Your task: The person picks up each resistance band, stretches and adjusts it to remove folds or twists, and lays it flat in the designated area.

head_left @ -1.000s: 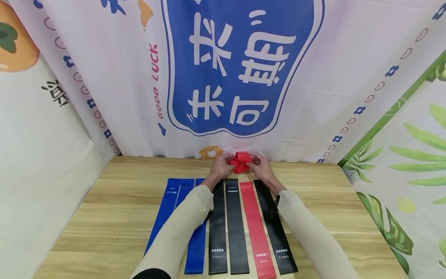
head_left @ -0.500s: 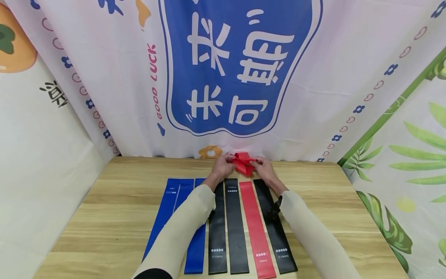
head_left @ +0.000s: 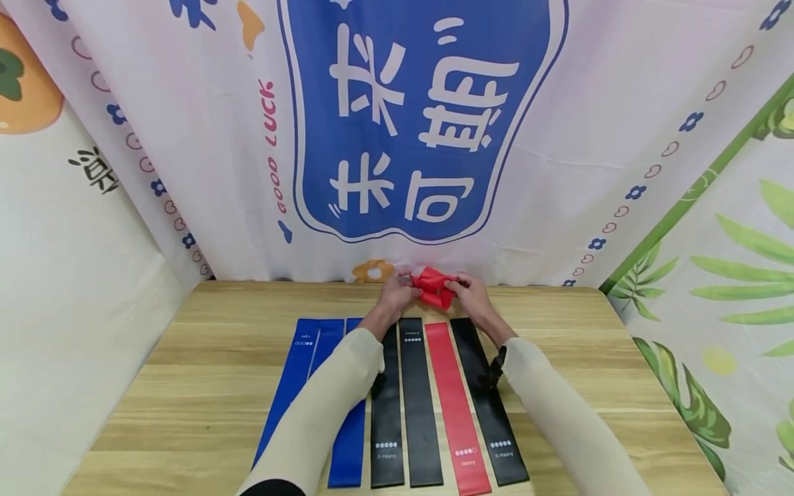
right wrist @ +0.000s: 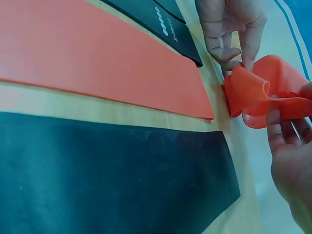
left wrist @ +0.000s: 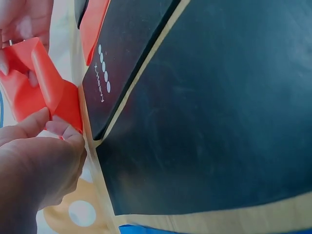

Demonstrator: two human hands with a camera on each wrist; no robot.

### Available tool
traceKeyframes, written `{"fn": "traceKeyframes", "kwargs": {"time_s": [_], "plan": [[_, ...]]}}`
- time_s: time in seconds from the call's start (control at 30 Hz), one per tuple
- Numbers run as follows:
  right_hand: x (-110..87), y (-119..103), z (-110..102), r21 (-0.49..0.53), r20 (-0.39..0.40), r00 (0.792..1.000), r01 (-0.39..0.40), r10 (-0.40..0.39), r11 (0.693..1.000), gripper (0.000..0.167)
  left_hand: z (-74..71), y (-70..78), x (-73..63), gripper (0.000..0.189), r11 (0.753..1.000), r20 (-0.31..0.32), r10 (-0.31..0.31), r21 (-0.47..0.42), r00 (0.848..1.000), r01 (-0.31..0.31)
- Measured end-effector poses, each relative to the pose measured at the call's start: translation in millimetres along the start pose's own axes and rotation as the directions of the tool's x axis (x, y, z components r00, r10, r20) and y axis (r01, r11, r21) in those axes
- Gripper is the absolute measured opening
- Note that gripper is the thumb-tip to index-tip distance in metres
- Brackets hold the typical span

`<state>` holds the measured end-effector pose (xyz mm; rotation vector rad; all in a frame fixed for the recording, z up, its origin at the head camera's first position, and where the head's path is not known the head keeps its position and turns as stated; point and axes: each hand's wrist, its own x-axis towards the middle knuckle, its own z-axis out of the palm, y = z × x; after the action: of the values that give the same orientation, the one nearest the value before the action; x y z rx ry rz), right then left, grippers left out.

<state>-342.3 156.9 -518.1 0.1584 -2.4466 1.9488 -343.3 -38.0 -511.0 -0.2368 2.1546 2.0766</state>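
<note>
A crumpled red resistance band (head_left: 434,288) is held between both hands at the table's back edge, bunched into loops. My left hand (head_left: 397,293) pinches its left side between thumb and fingers. On the other side my right hand (head_left: 473,300) pinches the band's right edge. In the left wrist view, the left hand (left wrist: 44,161) grips a fold of the red band (left wrist: 53,92). The right wrist view shows the right hand (right wrist: 292,161) with its fingers at a curled loop of the red band (right wrist: 263,87).
Flat bands lie side by side on the wooden table (head_left: 186,386): blue bands (head_left: 291,386) at left, black bands (head_left: 424,406), a red band (head_left: 455,406) and a black band (head_left: 496,413) at right. A printed curtain (head_left: 248,255) hangs right behind the table.
The red band in the hands has changed shape, its loops turning and folding between the fingers. Both hands keep their pinch at nearly the same place. The flat bands have not moved.
</note>
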Motion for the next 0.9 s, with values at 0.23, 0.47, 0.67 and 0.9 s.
{"fn": "traceKeyframes", "kwargs": {"time_s": [0.23, 0.47, 0.67, 0.9], "plan": [[-1.5, -6.4, -1.2, 0.064, 0.036, 0.999, -0.023, 0.020, 0.998, 0.027, -3.8, -0.6, -0.1, 0.047, 0.999, 0.077, -0.037, -0.024, 0.996, 0.039], [-1.3, -8.5, -1.6, 0.145, 0.042, 0.999, -0.032, 0.026, 0.989, 0.025, -6.3, -2.2, -0.5, 0.044, 0.999, 0.086, -0.046, -0.011, 0.995, 0.047], [-1.9, -11.2, -1.7, 0.240, 0.035, 0.999, -0.020, 0.012, 0.971, 0.025, -7.6, -1.7, -1.9, 0.038, 1.000, 0.088, -0.027, -0.009, 0.996, 0.028], [-2.4, -13.3, -2.6, 0.276, 0.034, 0.999, 0.002, -0.012, 0.961, 0.022, -8.5, -1.3, -3.4, 0.031, 1.000, 0.095, -0.012, -0.010, 0.995, 0.013]]}}
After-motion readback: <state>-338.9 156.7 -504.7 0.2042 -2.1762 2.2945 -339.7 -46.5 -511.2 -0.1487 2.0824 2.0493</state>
